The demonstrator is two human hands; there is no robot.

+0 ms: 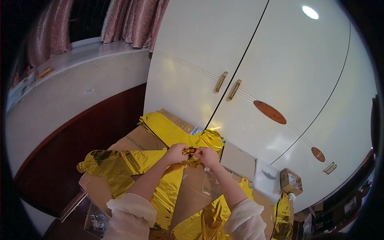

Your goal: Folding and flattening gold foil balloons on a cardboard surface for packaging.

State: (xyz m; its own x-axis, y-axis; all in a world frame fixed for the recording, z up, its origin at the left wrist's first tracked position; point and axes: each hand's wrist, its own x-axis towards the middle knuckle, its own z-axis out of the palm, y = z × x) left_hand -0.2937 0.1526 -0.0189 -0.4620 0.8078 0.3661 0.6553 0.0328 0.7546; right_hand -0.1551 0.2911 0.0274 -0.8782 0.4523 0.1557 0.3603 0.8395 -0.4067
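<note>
Crumpled gold foil [194, 162] sits between the person's two hands, above the middle of a large brown cardboard sheet [198, 182]. The left hand [175, 153] has its fingers closed on the foil's left side; the right hand [208, 157] pinches it from the right, nearly touching the left. Around them, flat gold foil pieces [172, 132] spread over the cardboard, behind the hands, to the left and nearer the person. At the right stands a small open carton [291, 182], beside the white cabinet [192, 48] with gold-toned handles [220, 82].
</note>
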